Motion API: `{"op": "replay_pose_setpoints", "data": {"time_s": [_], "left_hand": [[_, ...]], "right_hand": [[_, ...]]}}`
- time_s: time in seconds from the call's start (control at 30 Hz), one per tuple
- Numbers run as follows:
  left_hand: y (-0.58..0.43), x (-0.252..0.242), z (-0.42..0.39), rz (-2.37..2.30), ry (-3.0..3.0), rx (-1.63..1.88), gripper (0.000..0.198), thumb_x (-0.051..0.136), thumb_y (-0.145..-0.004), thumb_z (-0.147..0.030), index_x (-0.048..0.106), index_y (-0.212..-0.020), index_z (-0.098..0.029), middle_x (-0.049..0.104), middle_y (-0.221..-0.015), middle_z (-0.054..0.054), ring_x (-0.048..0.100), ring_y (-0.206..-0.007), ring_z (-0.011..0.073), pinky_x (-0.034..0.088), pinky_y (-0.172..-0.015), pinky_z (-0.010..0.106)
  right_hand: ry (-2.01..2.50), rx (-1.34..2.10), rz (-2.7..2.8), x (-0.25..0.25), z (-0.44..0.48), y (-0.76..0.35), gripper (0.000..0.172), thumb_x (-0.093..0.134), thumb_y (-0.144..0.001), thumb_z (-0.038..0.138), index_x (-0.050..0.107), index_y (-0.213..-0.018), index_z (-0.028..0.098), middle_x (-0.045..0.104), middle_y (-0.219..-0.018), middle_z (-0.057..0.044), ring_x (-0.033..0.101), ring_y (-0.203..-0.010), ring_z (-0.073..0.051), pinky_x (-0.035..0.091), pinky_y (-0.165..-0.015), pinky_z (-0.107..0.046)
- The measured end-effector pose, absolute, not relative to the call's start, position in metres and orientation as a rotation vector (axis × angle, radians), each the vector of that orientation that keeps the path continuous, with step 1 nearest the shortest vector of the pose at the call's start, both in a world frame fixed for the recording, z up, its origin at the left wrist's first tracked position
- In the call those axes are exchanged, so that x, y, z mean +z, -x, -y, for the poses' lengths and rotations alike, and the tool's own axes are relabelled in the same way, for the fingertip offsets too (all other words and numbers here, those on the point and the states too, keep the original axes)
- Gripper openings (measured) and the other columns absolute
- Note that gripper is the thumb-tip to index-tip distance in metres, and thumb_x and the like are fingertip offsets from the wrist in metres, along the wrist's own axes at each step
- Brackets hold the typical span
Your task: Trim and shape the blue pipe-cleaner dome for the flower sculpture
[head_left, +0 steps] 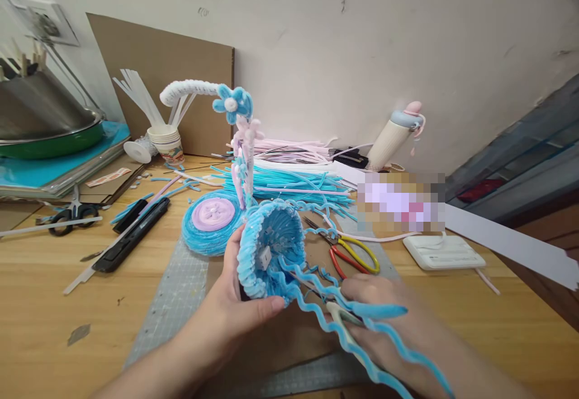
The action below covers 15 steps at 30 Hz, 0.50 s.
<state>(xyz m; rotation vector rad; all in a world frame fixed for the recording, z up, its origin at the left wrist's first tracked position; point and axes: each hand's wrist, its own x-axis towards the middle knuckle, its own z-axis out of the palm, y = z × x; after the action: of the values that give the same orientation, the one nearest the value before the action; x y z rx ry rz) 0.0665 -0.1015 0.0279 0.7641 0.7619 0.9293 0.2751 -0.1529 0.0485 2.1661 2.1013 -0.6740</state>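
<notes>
My left hand point(237, 302) is closed around a light-blue cup-shaped shade point(248, 254) of fuzzy pipe cleaners, its hollow side facing me. A small white piece point(265, 258) sits inside it. Wavy blue pipe cleaners point(312, 307) run from the hollow toward the lower right. Among these strands, my right hand point(380, 302) grips pale-handled scissors point(337, 313), whose dark tips point at the shade; the strands partly cover them. Behind the shade stands a white pipe-cleaner stem point(250, 164) with blue and pink flowers and a curved top. Whether shade and stem are joined is hidden.
A round blue base with a pink centre point(212, 215) lies left of the shade. Red-and-yellow-handled pliers point(355, 257) rest close beyond my right hand. Blue pipe cleaners point(294, 182) are piled behind. At left lie black-handled scissors point(75, 213); a white power bank point(443, 252) is at right.
</notes>
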Motion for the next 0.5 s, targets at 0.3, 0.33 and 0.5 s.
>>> {"op": "replay_pose_setpoints", "data": {"time_s": [0.3,0.33,0.5], "left_hand": [[-0.067,0.028,0.100,-0.767,-0.766,0.979,0.108,0.084,-0.055,-0.018,0.022,-0.143,-0.028,0.058,-0.128,0.012,0.053,-0.120,0.0315,0.046,-0.095,0.037],[-0.067,0.028,0.100,-0.771,-0.770,0.985,0.108,0.084,-0.055,-0.018,0.023,-0.143,-0.028,0.058,-0.128,0.012,0.052,-0.121,0.0317,0.045,-0.096,0.037],[-0.067,0.027,0.099,-0.766,-0.792,0.998,0.109,0.085,-0.055,-0.019,0.023,-0.144,-0.028,0.057,-0.130,0.012,0.050,-0.122,0.0333,0.043,-0.099,0.040]], "right_hand": [[-2.222,-0.676,-2.141,0.042,0.148,-0.272,0.031,0.052,-0.081,0.046,0.057,-0.064,0.021,0.064,-0.072,-0.004,0.057,-0.065,-0.019,0.034,-0.057,-0.028],[-2.235,-0.658,-2.139,0.040,0.147,-0.271,0.030,0.052,-0.082,0.045,0.056,-0.063,0.021,0.064,-0.071,-0.004,0.057,-0.065,-0.019,0.033,-0.057,-0.028],[-2.265,-0.648,-2.125,0.042,0.144,-0.270,0.027,0.055,-0.080,0.044,0.056,-0.064,0.022,0.064,-0.071,-0.004,0.057,-0.065,-0.019,0.033,-0.057,-0.028]]}}
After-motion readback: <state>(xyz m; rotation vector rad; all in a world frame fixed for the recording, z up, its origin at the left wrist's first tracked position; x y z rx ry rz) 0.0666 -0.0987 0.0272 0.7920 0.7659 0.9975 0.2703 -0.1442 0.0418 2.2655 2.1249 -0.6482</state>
